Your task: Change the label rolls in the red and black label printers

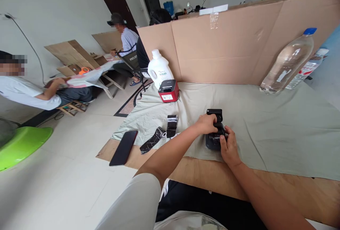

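Note:
A small black device [213,142], by its look a portable printer, rests on the grey cloth with its lid [215,113] raised. My right hand [230,146] grips it from the right, thumb and fingers bent around its side. From the left, my left hand [207,124] reaches over its opening with fingers bent together; what they pinch inside is hidden. Two rolls in shiny black wrap lie to the left: an upright-lying black roll [172,125] and a partly unrolled black roll [153,140].
A dark phone [123,148] lies at the board's left edge. Behind stand a red box-shaped device [169,91], a white jug [160,67] and a large clear bottle [288,61]. A cardboard partition [215,51] closes off the back. Other people sit at the left.

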`<action>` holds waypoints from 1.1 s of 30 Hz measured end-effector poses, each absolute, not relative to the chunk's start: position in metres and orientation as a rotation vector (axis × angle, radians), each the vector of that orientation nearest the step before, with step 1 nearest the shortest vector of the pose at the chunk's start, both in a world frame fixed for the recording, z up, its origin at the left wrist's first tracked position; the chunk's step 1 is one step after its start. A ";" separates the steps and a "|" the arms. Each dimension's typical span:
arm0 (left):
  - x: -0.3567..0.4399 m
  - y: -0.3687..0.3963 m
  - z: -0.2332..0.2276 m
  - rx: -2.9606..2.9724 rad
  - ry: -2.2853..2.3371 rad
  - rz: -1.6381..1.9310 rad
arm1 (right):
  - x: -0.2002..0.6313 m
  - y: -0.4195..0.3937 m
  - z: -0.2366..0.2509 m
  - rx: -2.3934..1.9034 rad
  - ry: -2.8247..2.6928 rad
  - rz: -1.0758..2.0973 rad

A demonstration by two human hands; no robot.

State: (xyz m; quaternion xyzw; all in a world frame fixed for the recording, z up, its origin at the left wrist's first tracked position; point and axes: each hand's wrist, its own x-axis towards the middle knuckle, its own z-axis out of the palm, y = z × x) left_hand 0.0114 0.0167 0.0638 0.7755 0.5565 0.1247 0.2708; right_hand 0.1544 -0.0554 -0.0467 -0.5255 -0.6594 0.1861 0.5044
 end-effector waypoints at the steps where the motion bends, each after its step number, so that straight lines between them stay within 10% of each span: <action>1: 0.001 0.018 0.068 1.971 1.425 0.445 | 0.155 -0.056 -0.047 -1.265 -1.597 0.448; 14: -0.206 -0.054 0.095 1.909 1.785 -0.194 | 0.150 -0.053 -0.042 -1.255 -1.658 0.374; 33: -0.087 -0.041 0.096 2.127 1.361 0.033 | 0.152 -0.056 -0.038 -1.319 -1.686 0.363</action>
